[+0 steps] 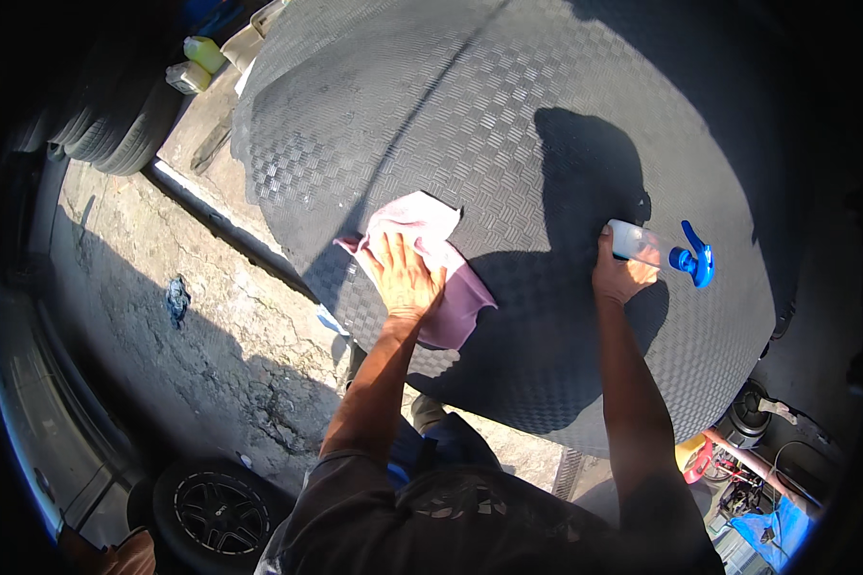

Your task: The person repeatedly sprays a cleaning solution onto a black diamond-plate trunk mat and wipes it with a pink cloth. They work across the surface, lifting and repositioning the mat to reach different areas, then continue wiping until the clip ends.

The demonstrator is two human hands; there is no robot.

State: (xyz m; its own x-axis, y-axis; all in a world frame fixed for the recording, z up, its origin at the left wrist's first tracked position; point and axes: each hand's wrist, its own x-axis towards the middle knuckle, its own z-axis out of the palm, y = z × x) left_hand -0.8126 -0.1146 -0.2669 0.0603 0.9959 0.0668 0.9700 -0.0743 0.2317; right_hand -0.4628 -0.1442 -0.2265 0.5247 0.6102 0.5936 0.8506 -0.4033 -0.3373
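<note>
My left hand [403,278] lies flat with fingers stretched on a pink cloth [458,297], pressing it against a dark grey rubber mat [479,163] with a woven tread pattern. Part of the cloth spreads out beyond my fingertips and beside my wrist. My right hand [625,271] is wrapped round a clear spray bottle [636,241] with a blue trigger head. The bottle lies tilted on its side, its head pointing right, close over the mat. Whether it touches the mat I cannot tell. Shadows of my head and arms fall across the mat between my hands.
Stacked tyres [129,134] and jugs [201,55] stand at the far left. A car [48,402] and a black wheel [219,513] are at the near left, beside cracked concrete [230,326] with a crumpled dark rag [176,302]. Tools and a blue sheet [777,529] lie at the lower right.
</note>
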